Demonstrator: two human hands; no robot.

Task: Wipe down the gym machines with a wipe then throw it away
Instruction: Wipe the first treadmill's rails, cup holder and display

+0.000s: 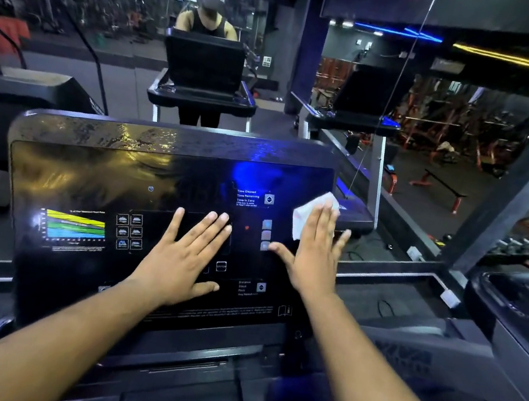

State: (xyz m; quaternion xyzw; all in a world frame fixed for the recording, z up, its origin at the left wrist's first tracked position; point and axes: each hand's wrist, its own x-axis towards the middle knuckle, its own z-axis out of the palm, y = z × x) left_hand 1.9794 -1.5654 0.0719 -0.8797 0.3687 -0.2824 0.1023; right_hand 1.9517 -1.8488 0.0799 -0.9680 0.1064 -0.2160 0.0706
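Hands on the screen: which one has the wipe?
The right hand, with the white wipe pressed flat under its fingers. The left hand lies bare on the console.

Lower part of wipe (308, 215) hidden under right hand (313, 256); console (94, 173) small print at 6 o'clock blurred, unreadable.

Gym, dim interior: treadmill console (163, 219) in front, wall mirror (142, 42) (reflecting treadmills), orange weight racks (441, 124), bench (442, 187), dumbbells (523, 244) at right.
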